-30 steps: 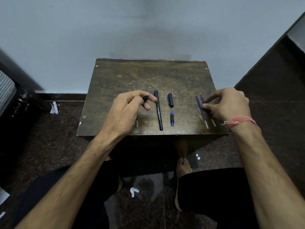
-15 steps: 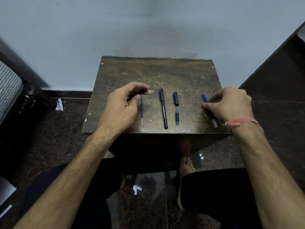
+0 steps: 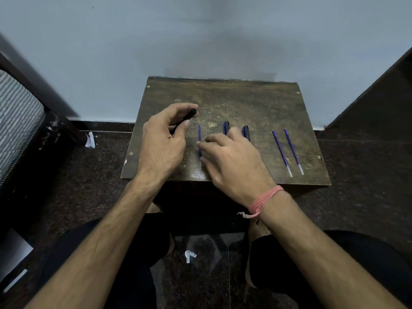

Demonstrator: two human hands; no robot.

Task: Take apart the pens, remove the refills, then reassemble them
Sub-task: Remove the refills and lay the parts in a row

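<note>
Right hand point(image 3: 231, 159): moved from two right-side refills point(image 3: 287, 151) to left refill point(image 3: 199, 139), fingers open. Left hand point(image 3: 162, 139): grips black barrel point(image 3: 186, 118). Desk point(image 3: 245, 101).

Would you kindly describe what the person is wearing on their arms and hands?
Both forearms are bare, with no sleeves or gloves in view. The right wrist carries a pink thread band, wound several times, with a small knotted tail. The left hand and right hand show no rings.

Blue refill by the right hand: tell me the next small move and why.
Probably pinch the blue refill with the right hand and lift it toward the black barrel held in the left hand. The right fingertips are at the refill, which lies flat on the table.
</note>
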